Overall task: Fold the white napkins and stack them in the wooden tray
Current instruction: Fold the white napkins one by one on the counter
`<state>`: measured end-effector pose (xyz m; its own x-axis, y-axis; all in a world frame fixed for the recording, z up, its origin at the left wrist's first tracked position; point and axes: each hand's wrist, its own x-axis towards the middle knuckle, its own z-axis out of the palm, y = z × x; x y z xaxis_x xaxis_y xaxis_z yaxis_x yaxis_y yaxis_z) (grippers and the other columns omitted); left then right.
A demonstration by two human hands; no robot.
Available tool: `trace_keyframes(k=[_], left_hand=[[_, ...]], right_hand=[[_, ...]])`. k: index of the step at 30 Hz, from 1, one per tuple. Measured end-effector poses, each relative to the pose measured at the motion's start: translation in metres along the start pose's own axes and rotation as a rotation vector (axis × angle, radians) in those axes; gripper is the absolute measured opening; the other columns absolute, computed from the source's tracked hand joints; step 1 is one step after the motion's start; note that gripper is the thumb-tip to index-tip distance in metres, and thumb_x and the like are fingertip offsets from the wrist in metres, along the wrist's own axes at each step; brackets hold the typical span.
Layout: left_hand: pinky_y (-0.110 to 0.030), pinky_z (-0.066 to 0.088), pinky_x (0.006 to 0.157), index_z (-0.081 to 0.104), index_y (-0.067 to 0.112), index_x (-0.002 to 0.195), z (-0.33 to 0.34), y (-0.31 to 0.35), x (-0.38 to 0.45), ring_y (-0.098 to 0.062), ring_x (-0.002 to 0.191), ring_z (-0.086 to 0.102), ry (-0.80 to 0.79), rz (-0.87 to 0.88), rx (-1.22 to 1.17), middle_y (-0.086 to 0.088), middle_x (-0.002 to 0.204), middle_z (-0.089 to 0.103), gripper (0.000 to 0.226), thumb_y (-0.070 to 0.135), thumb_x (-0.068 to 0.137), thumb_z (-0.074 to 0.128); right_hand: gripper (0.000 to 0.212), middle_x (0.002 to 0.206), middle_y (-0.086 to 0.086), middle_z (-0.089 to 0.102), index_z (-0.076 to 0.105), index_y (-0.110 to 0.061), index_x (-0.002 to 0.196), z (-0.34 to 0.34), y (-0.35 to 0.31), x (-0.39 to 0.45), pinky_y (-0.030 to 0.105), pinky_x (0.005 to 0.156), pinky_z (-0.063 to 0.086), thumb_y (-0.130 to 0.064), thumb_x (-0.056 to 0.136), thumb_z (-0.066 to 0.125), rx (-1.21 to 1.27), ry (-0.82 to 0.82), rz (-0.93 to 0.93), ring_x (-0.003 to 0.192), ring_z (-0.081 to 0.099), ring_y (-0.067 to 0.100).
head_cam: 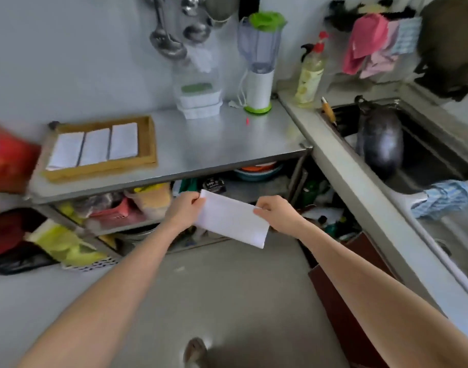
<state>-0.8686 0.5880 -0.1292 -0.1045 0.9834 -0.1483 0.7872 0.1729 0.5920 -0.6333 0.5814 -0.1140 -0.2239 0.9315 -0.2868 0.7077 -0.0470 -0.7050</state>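
Blender point(259, 65) behind wooden tray point(148, 144), well apart

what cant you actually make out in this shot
Head view only:
- How many napkins lie in each pile in the wooden tray: only the top sheets show.
- The red thing left of the tray: blurred and cut by the frame edge.
- Items on the lower shelf: blurred, shadowed by the tabletop.

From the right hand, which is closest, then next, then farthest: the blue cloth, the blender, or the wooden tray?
Measured from the right hand in the head view:
1. Blender: up on the steel counter, near the back wall.
2. Blue cloth: off to the right, on the sink's edge.
3. Wooden tray: far left on the counter.
The blender and cloth look nearly equal, so their order is uncertain.
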Motion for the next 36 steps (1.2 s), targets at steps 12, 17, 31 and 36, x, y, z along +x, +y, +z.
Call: trace_keyframes(k=[12, 17, 31, 36], left_hand=[[-0.031, 0.035, 0.07, 0.048, 0.013, 0.087, -0.179, -0.19, 0.108, -0.03, 0.092, 0.055, 0.303, -0.142, -0.097, -0.007, 0.09, 0.056, 0.022, -0.006, 0.089, 0.038], [-0.021, 0.036, 0.083, 0.064, 0.007, 0.089, -0.217, -0.232, 0.176, -0.023, 0.102, 0.057, 0.385, -0.185, -0.089, -0.01, 0.106, 0.064, 0.031, -0.009, 0.089, 0.038], [-0.028, 0.038, 0.062, 0.045, 0.014, 0.094, -0.265, -0.272, 0.358, -0.022, 0.078, 0.051, 0.081, -0.09, 0.123, -0.01, 0.091, 0.056, 0.016, -0.002, 0.092, 0.042], [-0.027, 0.036, 0.068, 0.055, 0.012, 0.098, -0.253, -0.281, 0.399, -0.023, 0.089, 0.054, -0.105, 0.068, 0.292, -0.01, 0.106, 0.058, 0.024, -0.007, 0.089, 0.043]], right_hand=[[0.016, 0.068, 0.018, 0.055, 0.062, 0.005, 0.081, 0.151, -0.203, 0.182, 0.028, 0.059, 0.032, -0.008, 0.088, 0.055, -0.072, -0.121, -0.12, 0.066, 0.047, 0.02], [0.011, 0.068, 0.009, 0.056, 0.064, -0.001, 0.082, 0.191, -0.247, 0.264, 0.029, 0.063, 0.039, -0.005, 0.085, 0.055, -0.037, -0.108, -0.135, 0.065, 0.049, 0.021], [0.02, 0.076, 0.0, 0.053, 0.043, -0.017, 0.094, 0.26, -0.306, 0.372, 0.011, 0.047, 0.035, -0.003, 0.089, 0.056, 0.037, 0.066, 0.167, 0.062, 0.051, 0.008], [0.019, 0.074, 0.0, 0.053, 0.042, -0.019, 0.09, 0.293, -0.317, 0.378, 0.011, 0.041, 0.037, -0.002, 0.09, 0.051, 0.119, 0.204, 0.318, 0.06, 0.052, 0.01]])
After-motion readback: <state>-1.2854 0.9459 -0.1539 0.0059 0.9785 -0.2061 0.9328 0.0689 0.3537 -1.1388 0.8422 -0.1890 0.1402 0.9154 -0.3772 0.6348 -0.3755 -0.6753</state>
